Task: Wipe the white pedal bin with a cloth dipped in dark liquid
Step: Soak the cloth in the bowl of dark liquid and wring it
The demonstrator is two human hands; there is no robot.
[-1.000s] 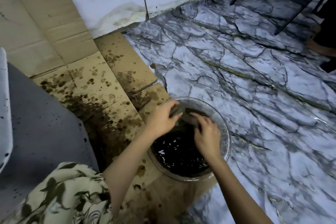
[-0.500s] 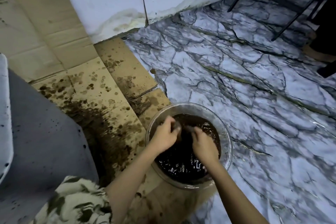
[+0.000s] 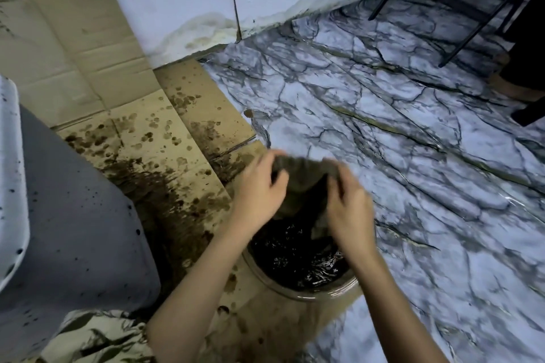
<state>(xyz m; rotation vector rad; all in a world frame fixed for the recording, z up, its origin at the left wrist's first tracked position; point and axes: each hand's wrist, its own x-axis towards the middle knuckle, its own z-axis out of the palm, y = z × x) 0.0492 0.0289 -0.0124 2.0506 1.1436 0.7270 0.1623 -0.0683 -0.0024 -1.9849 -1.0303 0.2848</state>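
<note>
both hands (image 3: pixel 303 194) now grip the cloth (image 3: pixel 298 183) lifted out of the dark liquid (image 3: pixel 295 256) — stretched between them.

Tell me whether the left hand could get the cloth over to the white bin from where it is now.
Probably yes: the left hand grips the cloth above the bowl, and only stained cardboard lies between it and the bin.

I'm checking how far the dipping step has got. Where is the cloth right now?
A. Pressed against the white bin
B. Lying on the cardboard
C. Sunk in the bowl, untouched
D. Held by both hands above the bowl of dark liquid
D: the left hand and right hand both grip the cloth over the bowl of dark liquid.
</note>
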